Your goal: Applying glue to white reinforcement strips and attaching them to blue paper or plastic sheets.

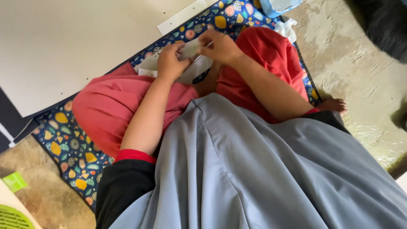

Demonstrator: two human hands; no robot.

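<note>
I sit cross-legged in red trousers on a patterned blue mat. My left hand and my right hand meet above my legs and both pinch a small pale, whitish piece between their fingers. What the piece is, I cannot tell. Under the hands, white flat parts lie on the mat. A grey cloth covers my chest and lap in the foreground.
A large white board lies at the upper left with a narrow white strip beside it. A blue container and crumpled white tissue sit at the top. Concrete floor lies right; a green vented object bottom left.
</note>
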